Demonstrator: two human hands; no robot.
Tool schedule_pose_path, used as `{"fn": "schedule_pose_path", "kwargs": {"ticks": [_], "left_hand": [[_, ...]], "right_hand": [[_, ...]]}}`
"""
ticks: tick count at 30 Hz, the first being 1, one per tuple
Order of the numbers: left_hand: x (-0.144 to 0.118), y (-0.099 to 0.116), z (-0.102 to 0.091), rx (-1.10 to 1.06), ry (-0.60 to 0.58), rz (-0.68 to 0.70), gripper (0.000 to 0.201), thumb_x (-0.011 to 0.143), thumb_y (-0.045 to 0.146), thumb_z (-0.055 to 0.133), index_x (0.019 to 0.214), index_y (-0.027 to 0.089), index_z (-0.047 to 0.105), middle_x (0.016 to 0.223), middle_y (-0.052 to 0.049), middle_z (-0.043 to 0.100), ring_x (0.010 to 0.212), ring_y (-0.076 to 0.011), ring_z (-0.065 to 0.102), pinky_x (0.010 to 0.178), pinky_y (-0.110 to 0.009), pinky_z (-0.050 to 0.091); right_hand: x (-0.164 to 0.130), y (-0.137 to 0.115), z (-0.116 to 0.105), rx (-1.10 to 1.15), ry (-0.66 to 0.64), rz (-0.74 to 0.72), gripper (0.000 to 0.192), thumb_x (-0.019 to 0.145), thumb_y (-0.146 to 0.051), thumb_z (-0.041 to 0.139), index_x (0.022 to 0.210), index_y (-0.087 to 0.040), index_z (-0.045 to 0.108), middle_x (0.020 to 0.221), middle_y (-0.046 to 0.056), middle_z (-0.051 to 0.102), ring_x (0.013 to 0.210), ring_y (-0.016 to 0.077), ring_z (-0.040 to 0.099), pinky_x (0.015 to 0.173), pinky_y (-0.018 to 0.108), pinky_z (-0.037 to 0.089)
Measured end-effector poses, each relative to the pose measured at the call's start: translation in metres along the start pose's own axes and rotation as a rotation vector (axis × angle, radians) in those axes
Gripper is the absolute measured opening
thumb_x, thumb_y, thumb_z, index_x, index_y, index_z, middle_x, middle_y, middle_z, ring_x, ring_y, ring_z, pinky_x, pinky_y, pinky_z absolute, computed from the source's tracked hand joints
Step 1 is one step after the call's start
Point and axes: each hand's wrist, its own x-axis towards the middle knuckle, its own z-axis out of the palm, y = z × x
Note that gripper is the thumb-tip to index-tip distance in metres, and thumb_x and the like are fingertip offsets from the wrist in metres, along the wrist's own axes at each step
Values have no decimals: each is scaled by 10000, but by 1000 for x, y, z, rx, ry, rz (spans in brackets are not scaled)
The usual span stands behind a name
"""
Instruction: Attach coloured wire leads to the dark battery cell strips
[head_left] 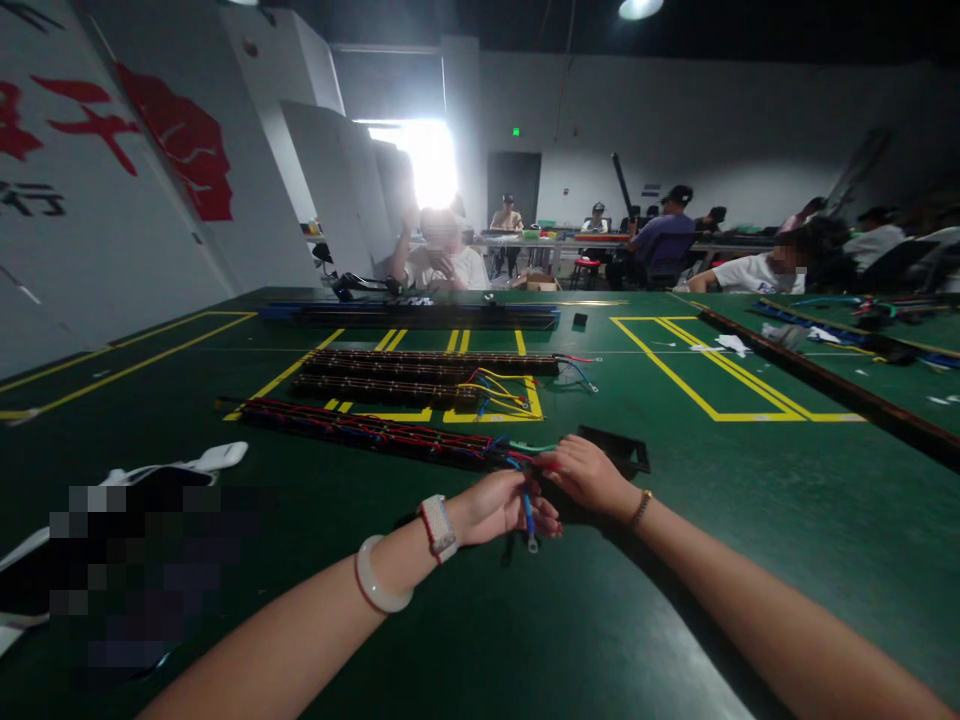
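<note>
A long dark strip [367, 428] with red and blue wires along it lies on the green table, its wired end at my hands. My left hand [499, 505] is palm up under that end, fingers curled around a blue wire [529, 512]. A ring terminal [533, 545] hangs from this wire below the fingers. Opposite it, my right hand [592, 478] pinches a red wire [551, 462] from above, fingers closed; their tips are partly hidden. A green wire [534, 447] runs just behind the fingers. Beyond my right hand lies a black rectangular frame [639, 456].
Several wired strips [390, 380] lie farther back, yellow and blue leads at their right ends. A blue-edged long piece [420, 315] is behind them. A brown bar [825, 380] crosses the right side; a white-strapped object [221, 457] lies left. Several people sit beyond.
</note>
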Motion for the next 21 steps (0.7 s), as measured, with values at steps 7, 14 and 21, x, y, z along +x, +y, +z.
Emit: {"fn": "schedule_pose_path", "kwargs": {"ticks": [7,14,21], "left_hand": [[2,-1,4,52,46,36,260,887,310,436,751,110,532,739,-124,680,754,-235,684,871,-444,442],[-1,-2,8,128,67,70,291,871,315,446,854,76,612,732,-129,673,727,-240,663,823,-441,472],[-3,-1,12,129,81,76,289,882,277,418,934,83,625,766,-122,675,747,-220,658,835,-412,475]], "right_hand": [[49,-10,-9,-79,-142,415,379,975,-354,279,811,-172,568,682,45,615,614,148,538,570,247,323],[111,-38,12,-285,-399,344,301,945,-278,344,883,-145,607,734,103,661,638,198,610,565,267,343],[112,-45,17,-253,-409,254,293,943,-322,392,860,-147,612,756,103,665,683,199,612,595,279,370]]}}
